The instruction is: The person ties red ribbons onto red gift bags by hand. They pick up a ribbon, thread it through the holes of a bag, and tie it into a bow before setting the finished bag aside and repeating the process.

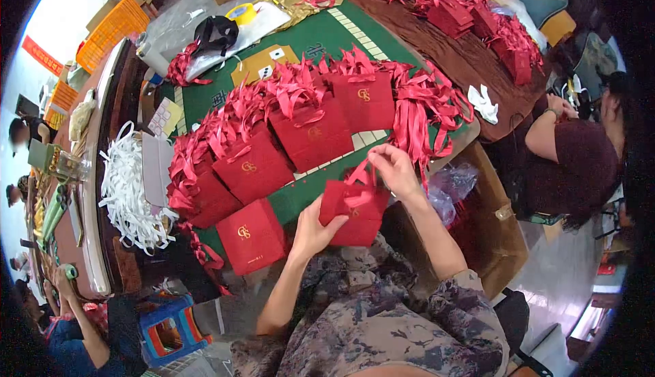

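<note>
The held bag (355, 224) is at the near edge of the green table (329, 34); the left hand (314, 232) clamps its side, thumb on the front, and the right hand (394, 171) pinches the red ribbon (361, 174) between closed fingertips. A row of ribboned bags (310, 131) obstructs reach across the table, a single bag (251, 236) lies at its near left, and a narrow green strip separates row from edge.
</note>
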The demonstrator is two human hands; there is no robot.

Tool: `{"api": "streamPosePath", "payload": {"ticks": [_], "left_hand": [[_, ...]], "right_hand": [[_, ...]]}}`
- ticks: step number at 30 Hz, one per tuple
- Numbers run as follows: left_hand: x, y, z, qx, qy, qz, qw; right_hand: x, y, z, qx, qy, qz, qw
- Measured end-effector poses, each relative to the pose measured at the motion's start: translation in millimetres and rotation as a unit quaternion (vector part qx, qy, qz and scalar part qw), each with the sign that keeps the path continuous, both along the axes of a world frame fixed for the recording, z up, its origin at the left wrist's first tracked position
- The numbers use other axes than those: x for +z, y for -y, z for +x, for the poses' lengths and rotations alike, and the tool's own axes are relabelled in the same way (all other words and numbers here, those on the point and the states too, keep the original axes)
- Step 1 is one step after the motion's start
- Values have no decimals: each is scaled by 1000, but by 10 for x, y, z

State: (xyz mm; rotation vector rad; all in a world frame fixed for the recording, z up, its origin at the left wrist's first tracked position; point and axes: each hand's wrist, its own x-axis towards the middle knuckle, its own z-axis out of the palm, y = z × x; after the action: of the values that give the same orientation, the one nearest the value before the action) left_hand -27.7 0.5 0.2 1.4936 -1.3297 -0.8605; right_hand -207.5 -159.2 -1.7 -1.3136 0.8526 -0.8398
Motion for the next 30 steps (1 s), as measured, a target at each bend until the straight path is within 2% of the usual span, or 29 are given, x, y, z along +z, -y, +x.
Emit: {"api": "streamPosePath", "payload": {"ticks": [2, 4, 6, 8, 10, 12, 13, 14, 18, 19, 20, 22, 23, 24, 26, 27, 29, 30], "left_hand": [[70, -85, -80, -8, -12, 4, 1000], [166, -129, -155, -17, -53, 32, 998], [270, -97, -191, -8, 22, 10, 1000], [108, -23, -154, -9, 1, -6, 1000], [101, 58, -145, -10, -20, -21, 1000], [141, 212, -133, 31, -100, -17, 994], [330, 314, -132, 40, -68, -19, 997], [336, 426, -131, 51, -101, -48, 992], [442, 928, -92, 20, -97, -72, 992], [436, 1008, -92, 0, -94, -70, 993], [427, 1048, -105, -4, -93, -69, 993], [417, 1105, -136, 43, -51, -116, 991], [377, 1065, -108, 67, -59, -31, 996], [363, 1007, -114, 65, -58, -32, 996], [318, 844, -133, 135, -3, -85, 987], [239, 765, -102, 119, -39, -65, 990], [228, 565, -70, 88, -36, -42, 995], [212, 465, -74, 57, -34, -19, 998]], "right_hand": [[16, 186, -71, -77, 1, -56, 995], [84, 256, -125, -51, 6, -24, 998], [-3, 262, -112, -65, -12, -49, 997], [-60, 314, -177, -54, 13, -44, 998], [23, 306, -234, -100, 25, -13, 995], [146, 265, -386, -74, 31, 25, 996], [182, 225, -434, -23, 43, 40, 998], [192, 188, -473, 29, 55, 54, 997], [211, 148, -435, 36, 5, -26, 999], [182, 204, -395, -10, 32, -11, 999], [205, 280, -384, -14, 33, -11, 999], [314, 475, -342, -99, 38, -55, 993], [338, 578, -292, -149, 65, -110, 980], [307, 724, -262, -200, 60, -133, 969], [-15, 1158, -152, -371, -1, -222, 902], [18, 1278, -155, -371, -1, -222, 902], [66, 1450, -162, -290, -14, -286, 913], [65, 1501, -145, -288, -14, -285, 914]]}}
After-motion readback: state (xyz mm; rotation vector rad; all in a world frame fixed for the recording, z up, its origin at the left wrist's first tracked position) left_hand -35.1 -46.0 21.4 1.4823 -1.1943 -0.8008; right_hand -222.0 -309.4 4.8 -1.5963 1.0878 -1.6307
